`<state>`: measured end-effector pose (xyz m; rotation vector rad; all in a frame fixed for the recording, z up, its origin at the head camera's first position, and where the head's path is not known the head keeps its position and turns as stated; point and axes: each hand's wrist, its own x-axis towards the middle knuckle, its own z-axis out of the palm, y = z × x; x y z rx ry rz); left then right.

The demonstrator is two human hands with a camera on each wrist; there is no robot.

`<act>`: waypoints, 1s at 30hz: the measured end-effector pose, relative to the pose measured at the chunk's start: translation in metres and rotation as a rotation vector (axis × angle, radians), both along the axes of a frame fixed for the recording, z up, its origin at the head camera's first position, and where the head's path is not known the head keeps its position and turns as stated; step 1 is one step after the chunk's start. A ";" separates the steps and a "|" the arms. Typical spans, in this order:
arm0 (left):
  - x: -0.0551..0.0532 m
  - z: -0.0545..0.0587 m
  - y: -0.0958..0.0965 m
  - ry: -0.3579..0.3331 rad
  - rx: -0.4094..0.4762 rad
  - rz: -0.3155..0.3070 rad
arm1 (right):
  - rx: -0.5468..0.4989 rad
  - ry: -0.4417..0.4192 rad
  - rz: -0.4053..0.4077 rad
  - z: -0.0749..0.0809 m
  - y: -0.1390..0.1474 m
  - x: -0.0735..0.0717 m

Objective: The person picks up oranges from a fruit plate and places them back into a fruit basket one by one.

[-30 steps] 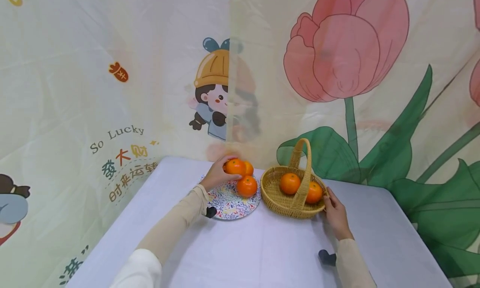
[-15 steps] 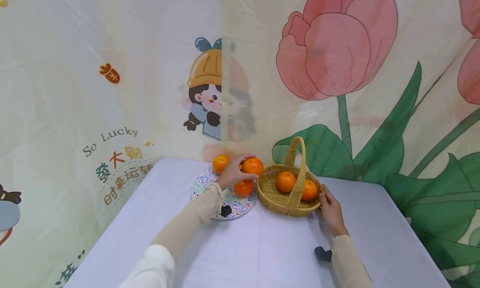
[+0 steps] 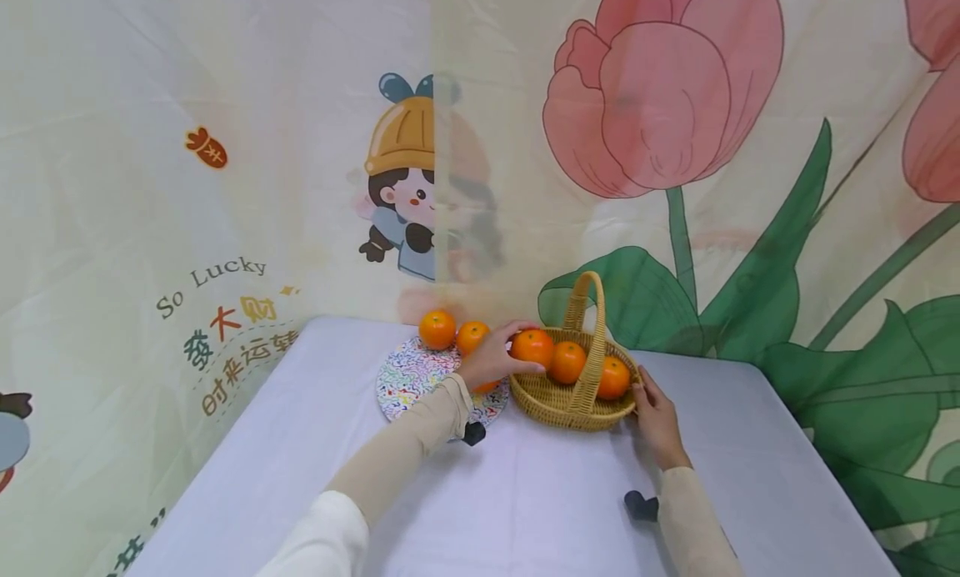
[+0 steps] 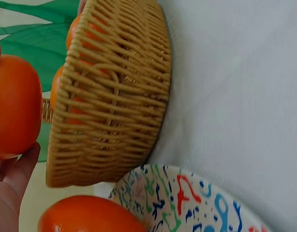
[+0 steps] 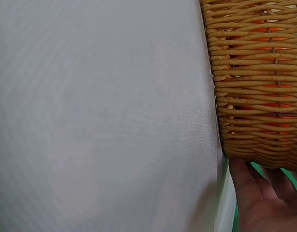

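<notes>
My left hand (image 3: 491,358) holds an orange (image 3: 532,349) between thumb and fingers, over the left end of a wicker basket (image 3: 551,408). In the left wrist view this held orange (image 4: 15,106) hangs beside the basket's rim, apart from it. Two more oranges, one in the middle (image 3: 567,363) and one to the right (image 3: 613,378), lie inside the basket. My right hand (image 3: 662,423) grips the basket's right end; in the right wrist view its thumb (image 5: 245,181) lies against the woven side, low down.
A round plate (image 3: 408,385) with coloured squiggles stands left of the basket. On it are two oranges at the back (image 3: 437,330) and a third orange (image 3: 486,387) partly hidden by my left hand. The basket's tall handle (image 3: 597,310) arches over its middle. A white cloth (image 3: 555,510) covers the table.
My left hand has lifted one orange off the plate and carried it right, over the basket. The right hand keeps its grip at the basket's end. The view has shifted slightly.
</notes>
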<state>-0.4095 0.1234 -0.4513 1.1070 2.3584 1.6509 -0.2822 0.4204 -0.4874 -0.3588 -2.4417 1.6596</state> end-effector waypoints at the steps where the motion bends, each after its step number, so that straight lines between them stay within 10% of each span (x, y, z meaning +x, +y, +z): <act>1: 0.002 0.000 0.003 -0.006 -0.001 -0.002 | 0.003 0.004 0.001 0.001 0.001 0.000; 30: 0.022 -0.012 0.034 0.112 -0.149 -0.035 | -0.004 0.037 0.006 -0.003 -0.002 0.002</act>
